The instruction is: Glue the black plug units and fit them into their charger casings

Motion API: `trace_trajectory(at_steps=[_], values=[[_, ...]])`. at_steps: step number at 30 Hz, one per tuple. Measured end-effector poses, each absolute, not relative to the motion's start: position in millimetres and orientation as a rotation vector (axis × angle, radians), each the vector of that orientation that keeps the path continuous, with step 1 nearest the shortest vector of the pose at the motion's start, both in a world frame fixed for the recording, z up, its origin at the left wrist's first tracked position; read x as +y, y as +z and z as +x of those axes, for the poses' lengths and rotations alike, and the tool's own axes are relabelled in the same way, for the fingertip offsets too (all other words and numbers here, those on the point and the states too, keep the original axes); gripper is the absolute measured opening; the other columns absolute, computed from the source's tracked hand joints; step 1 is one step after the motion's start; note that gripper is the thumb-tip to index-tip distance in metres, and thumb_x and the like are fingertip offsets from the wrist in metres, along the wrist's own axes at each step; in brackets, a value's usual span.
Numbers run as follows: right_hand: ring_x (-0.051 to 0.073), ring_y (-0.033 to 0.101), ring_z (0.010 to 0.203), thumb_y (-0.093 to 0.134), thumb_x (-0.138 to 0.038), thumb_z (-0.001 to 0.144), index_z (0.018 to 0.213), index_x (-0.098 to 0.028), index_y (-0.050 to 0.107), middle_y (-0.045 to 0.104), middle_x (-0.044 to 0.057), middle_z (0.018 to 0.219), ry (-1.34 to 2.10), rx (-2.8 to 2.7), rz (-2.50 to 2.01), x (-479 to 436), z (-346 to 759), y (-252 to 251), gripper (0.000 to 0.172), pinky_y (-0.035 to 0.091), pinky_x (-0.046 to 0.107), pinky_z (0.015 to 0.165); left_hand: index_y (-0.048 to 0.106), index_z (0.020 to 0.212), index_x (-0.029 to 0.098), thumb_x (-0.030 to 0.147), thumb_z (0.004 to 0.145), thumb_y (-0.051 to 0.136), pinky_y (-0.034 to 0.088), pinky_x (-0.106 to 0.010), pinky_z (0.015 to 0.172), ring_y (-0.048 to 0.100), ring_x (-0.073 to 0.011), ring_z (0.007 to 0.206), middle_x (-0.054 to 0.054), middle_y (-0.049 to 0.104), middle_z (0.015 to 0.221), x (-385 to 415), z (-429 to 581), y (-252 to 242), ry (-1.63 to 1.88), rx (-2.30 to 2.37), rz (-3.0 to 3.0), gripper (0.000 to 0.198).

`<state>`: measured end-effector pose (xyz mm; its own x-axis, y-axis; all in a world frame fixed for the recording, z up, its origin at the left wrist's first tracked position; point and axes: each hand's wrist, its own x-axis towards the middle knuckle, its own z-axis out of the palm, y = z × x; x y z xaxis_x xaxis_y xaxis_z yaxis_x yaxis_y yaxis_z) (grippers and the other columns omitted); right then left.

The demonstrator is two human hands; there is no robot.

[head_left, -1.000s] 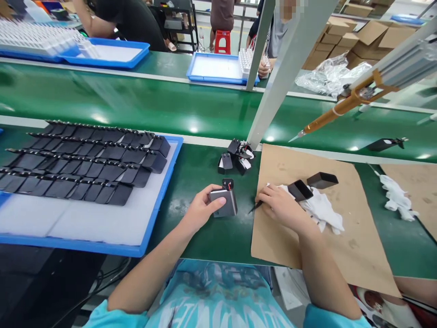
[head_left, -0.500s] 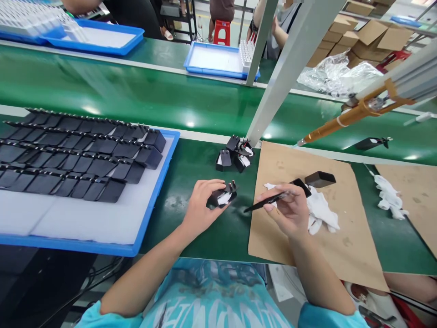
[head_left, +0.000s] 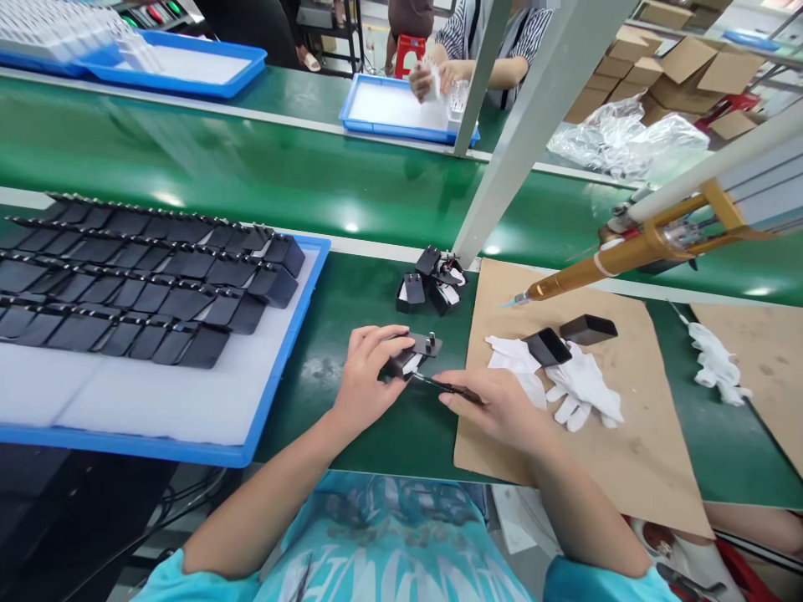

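Observation:
My left hand is wrapped around a black plug adapter low over the green bench. Its pronged cover sits askew, and white material shows in the gap. Between the fingers of my right hand is a slim black pen-like tool; its silver tip reaches the adapter's open edge. I cannot make out the tool's exact kind. Just beyond the adapter lies a small pile of opened black adapters with white pieces and wires inside.
Rows of black adapters fill the blue-rimmed tray at left. On the cardboard at right lie white gloves and two black cases. A gold nozzle-tipped device overhangs it. Across the bench, a co-worker's hands hold white parts.
The tool in my right hand has turned round, and its silver end has come left to the adapter. The adapter's cover shows more. The gold device swung left; the co-worker's hands came over the tray.

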<state>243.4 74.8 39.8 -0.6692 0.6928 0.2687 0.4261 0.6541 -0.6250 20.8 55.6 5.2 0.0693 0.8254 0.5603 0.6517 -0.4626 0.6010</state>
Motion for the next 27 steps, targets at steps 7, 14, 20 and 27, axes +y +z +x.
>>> trace_trajectory(at_steps=[7, 14, 20, 27], values=[[0.01, 0.064, 0.06, 0.055, -0.026, 0.094, 0.106, -0.021, 0.071, 0.072, 0.0, 0.07, 0.544, -2.474, -0.943, 74.5, 243.5, 33.2, 0.02, 0.043, 0.021, 0.055, 0.06, 0.108, 0.025, 0.006, 0.079, 0.063, 0.046, -0.043, 0.094, 0.053, -0.0233, 0.106, -0.007, 0.065, 0.12, 55.1, 20.2, 6.5, 1.35, 1.542, 2.164, 0.034], [0.01, 0.065, 0.059, 0.056, -0.026, 0.093, 0.105, -0.023, 0.072, 0.073, -0.001, 0.072, 0.523, -2.516, -0.975, 76.2, 245.2, 32.5, 0.02, 0.041, 0.021, 0.054, 0.064, 0.104, 0.025, 0.005, 0.082, 0.06, 0.047, -0.042, 0.092, 0.053, -0.0229, 0.104, -0.006, 0.068, 0.116, 55.8, 21.8, 7.4, 1.354, 1.51, 2.268, 0.03], [0.01, 0.064, 0.057, 0.056, -0.024, 0.093, 0.101, -0.022, 0.073, 0.072, -0.001, 0.069, 0.432, -2.532, -1.003, 77.9, 246.6, 31.8, 0.019, 0.039, 0.021, 0.053, 0.064, 0.105, 0.026, 0.007, 0.082, 0.061, 0.047, -0.043, 0.093, 0.054, -0.023, 0.104, -0.005, 0.068, 0.116, 56.7, 21.9, 5.3, 1.324, 1.499, 2.254, 0.029], [0.01, 0.067, 0.061, 0.058, -0.023, 0.091, 0.102, -0.021, 0.073, 0.077, 0.0, 0.079, 0.45, -2.437, -1.04, 83.6, 251.9, 28.9, 0.019, 0.043, 0.021, 0.055, 0.061, 0.108, 0.024, 0.016, 0.08, 0.069, 0.048, -0.041, 0.093, 0.055, -0.0228, 0.108, -0.006, 0.067, 0.115, 57.2, 20.6, 7.4, 1.254, 1.457, 2.022, 0.03]])
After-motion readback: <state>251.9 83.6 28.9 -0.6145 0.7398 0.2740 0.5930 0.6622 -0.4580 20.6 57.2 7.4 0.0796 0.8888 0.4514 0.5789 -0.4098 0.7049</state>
